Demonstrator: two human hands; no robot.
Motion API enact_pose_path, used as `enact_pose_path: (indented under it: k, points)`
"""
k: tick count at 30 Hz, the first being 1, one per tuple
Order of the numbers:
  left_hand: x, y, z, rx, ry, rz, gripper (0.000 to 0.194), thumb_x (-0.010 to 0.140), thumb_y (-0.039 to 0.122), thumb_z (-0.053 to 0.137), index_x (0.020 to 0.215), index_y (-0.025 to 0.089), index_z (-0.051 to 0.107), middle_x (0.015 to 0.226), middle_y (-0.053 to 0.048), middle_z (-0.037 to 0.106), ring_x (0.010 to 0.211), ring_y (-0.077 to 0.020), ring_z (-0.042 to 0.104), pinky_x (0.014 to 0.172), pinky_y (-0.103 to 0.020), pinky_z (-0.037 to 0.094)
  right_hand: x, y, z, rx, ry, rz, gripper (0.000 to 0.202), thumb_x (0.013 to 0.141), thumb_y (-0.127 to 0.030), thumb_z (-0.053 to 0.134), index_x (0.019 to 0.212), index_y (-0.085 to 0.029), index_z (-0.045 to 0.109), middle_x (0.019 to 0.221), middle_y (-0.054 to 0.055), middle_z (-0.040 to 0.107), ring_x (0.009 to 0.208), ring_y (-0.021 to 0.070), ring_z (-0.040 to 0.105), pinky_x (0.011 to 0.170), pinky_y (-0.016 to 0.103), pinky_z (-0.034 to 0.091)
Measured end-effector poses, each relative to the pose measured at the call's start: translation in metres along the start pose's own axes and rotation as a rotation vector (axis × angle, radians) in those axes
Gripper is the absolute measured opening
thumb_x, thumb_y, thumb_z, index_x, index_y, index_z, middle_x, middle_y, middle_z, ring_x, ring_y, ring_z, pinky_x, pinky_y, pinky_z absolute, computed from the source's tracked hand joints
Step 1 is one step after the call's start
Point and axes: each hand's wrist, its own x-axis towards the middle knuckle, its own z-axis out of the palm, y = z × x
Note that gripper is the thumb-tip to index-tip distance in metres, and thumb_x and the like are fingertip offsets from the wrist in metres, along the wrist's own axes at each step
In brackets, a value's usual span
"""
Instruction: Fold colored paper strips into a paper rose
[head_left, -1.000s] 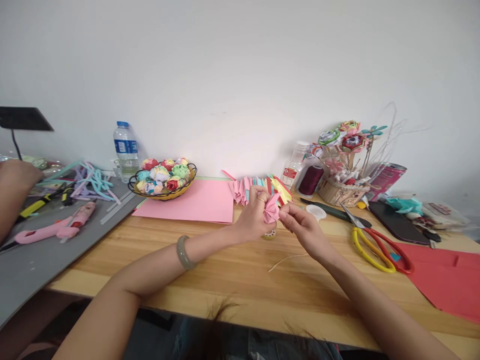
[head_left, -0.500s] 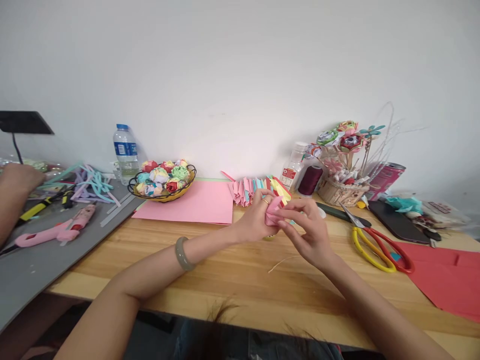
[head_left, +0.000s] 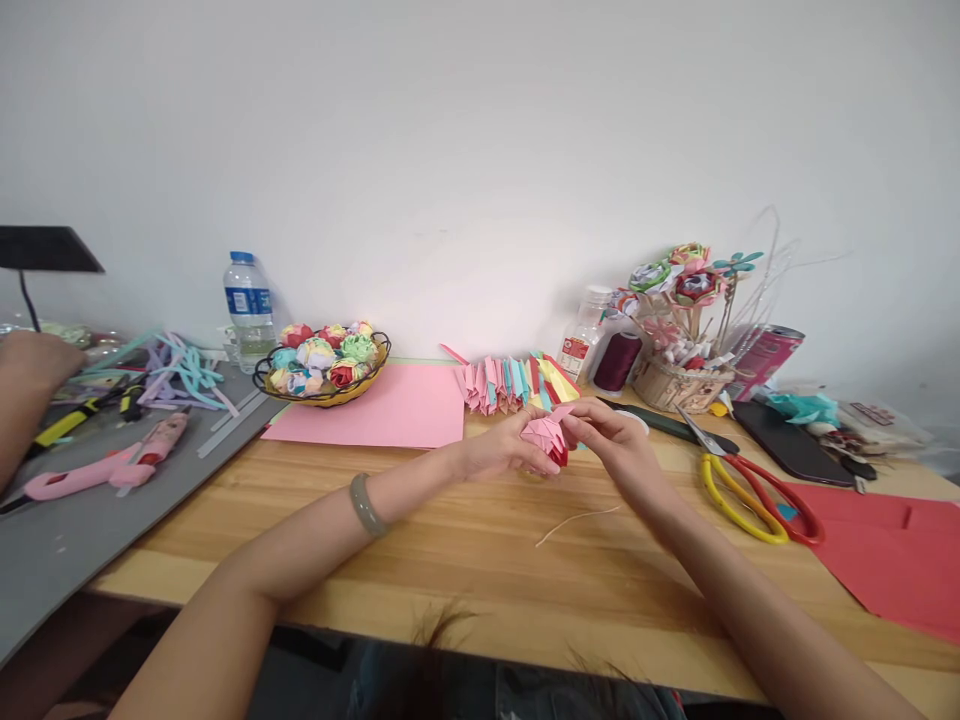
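Observation:
A folded paper flower (head_left: 543, 434), pink on top with red underneath, is held above the wooden table between both hands. Fingers of my left hand (head_left: 496, 448) wrap round its left side and underside, partly out of sight. My right hand (head_left: 609, 430) pinches a pink paper petal at the flower's upper right. Behind the hands lies a row of folded paper strips (head_left: 491, 386) in pink, blue, red and yellow. A short pale thread (head_left: 577, 520) rests on the table below.
At left are a basket of paper flowers (head_left: 322, 398), a water bottle (head_left: 247, 310), a pink glue gun (head_left: 112, 468) and another person's hand (head_left: 41, 360). Scissors (head_left: 739, 495), a purple thread spool (head_left: 617, 362), a phone (head_left: 791, 445) and red paper (head_left: 892, 550) are at right.
The flower has turned, so its layered pink petals and red underside now show. My right hand has shifted slightly up to its upper right petal.

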Motion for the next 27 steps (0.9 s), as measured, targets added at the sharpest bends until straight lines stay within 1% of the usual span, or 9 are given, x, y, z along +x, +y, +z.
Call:
enact_pose_path:
  k: [3, 6, 8, 13, 16, 18, 20, 23, 27]
  points:
    - [-0.001, -0.001, 0.001, -0.067, -0.138, -0.048, 0.045, 0.055, 0.013, 0.07, 0.096, 0.018, 0.052, 0.09, -0.005, 0.055, 0.089, -0.0172, 0.052, 0.073, -0.036, 0.046, 0.0, -0.002, 0.002, 0.086, -0.017, 0.107, 0.022, 0.074, -0.04, 0.058, 0.075, -0.019, 0.061, 0.067, 0.0, 0.053, 0.059, 0.0116, 0.047, 0.054, 0.024, 0.039]
    - [-0.002, -0.001, 0.002, -0.081, -0.2, -0.087, 0.032, 0.058, 0.015, 0.069, 0.086, 0.016, 0.054, 0.091, -0.005, 0.054, 0.09, -0.0174, 0.052, 0.072, -0.035, 0.046, 0.001, 0.0, 0.001, 0.149, -0.031, 0.188, 0.02, 0.07, -0.038, 0.062, 0.07, -0.018, 0.06, 0.062, -0.002, 0.052, 0.058, 0.0102, 0.046, 0.055, 0.023, 0.039]
    - [-0.001, -0.002, 0.0, -0.093, -0.213, -0.104, 0.031, 0.059, 0.016, 0.07, 0.086, 0.015, 0.054, 0.089, -0.004, 0.055, 0.085, -0.0154, 0.053, 0.073, -0.035, 0.046, 0.002, 0.003, 0.0, 0.162, -0.015, 0.223, 0.02, 0.069, -0.037, 0.062, 0.066, -0.017, 0.059, 0.059, -0.003, 0.052, 0.055, 0.0096, 0.046, 0.055, 0.023, 0.038]
    - [0.0, -0.003, -0.003, -0.092, -0.166, -0.094, 0.048, 0.056, 0.013, 0.074, 0.097, 0.019, 0.05, 0.084, 0.0, 0.055, 0.078, -0.01, 0.055, 0.078, -0.03, 0.044, 0.005, 0.012, -0.001, 0.073, 0.039, 0.253, 0.021, 0.065, -0.036, 0.063, 0.059, -0.016, 0.059, 0.061, -0.001, 0.057, 0.06, 0.012, 0.051, 0.061, 0.026, 0.04]
    - [0.002, -0.003, -0.006, -0.079, -0.209, -0.121, 0.036, 0.064, 0.031, 0.07, 0.091, 0.016, 0.053, 0.082, -0.002, 0.057, 0.073, -0.0103, 0.055, 0.075, -0.03, 0.044, 0.007, 0.014, 0.0, 0.042, 0.0, 0.267, 0.023, 0.064, -0.038, 0.063, 0.059, -0.016, 0.059, 0.057, -0.001, 0.056, 0.056, 0.0115, 0.049, 0.058, 0.026, 0.04]
    - [0.005, -0.006, -0.01, -0.108, -0.184, -0.117, 0.038, 0.069, 0.046, 0.062, 0.089, 0.014, 0.056, 0.083, -0.005, 0.058, 0.074, -0.012, 0.055, 0.072, -0.03, 0.045, 0.008, 0.016, 0.0, 0.056, -0.003, 0.262, 0.024, 0.065, -0.039, 0.061, 0.059, -0.016, 0.059, 0.057, -0.001, 0.055, 0.054, 0.011, 0.048, 0.056, 0.026, 0.039]
    - [0.008, -0.009, -0.013, -0.131, -0.065, -0.083, 0.042, 0.07, 0.051, 0.057, 0.088, 0.014, 0.058, 0.085, -0.006, 0.058, 0.076, -0.0127, 0.055, 0.07, -0.028, 0.046, 0.008, 0.017, 0.0, 0.072, 0.006, 0.24, 0.024, 0.066, -0.039, 0.061, 0.059, -0.016, 0.058, 0.058, -0.001, 0.055, 0.055, 0.0109, 0.048, 0.057, 0.025, 0.04]
    - [0.012, -0.014, -0.018, -0.117, 0.093, -0.072, 0.035, 0.066, 0.043, 0.066, 0.082, 0.012, 0.059, 0.079, -0.004, 0.059, 0.069, -0.011, 0.056, 0.066, -0.027, 0.046, 0.008, 0.016, -0.001, 0.103, 0.004, 0.221, 0.023, 0.066, -0.039, 0.061, 0.061, -0.016, 0.057, 0.061, -0.001, 0.055, 0.057, 0.0112, 0.049, 0.058, 0.025, 0.04]
    - [0.013, -0.015, -0.019, -0.15, 0.096, -0.072, 0.029, 0.062, 0.032, 0.071, 0.08, 0.013, 0.06, 0.071, -0.001, 0.059, 0.06, -0.0091, 0.055, 0.059, -0.024, 0.044, 0.007, 0.013, 0.0, 0.127, -0.046, 0.19, 0.023, 0.068, -0.039, 0.059, 0.065, -0.017, 0.055, 0.062, -0.002, 0.052, 0.058, 0.0109, 0.048, 0.059, 0.025, 0.04]
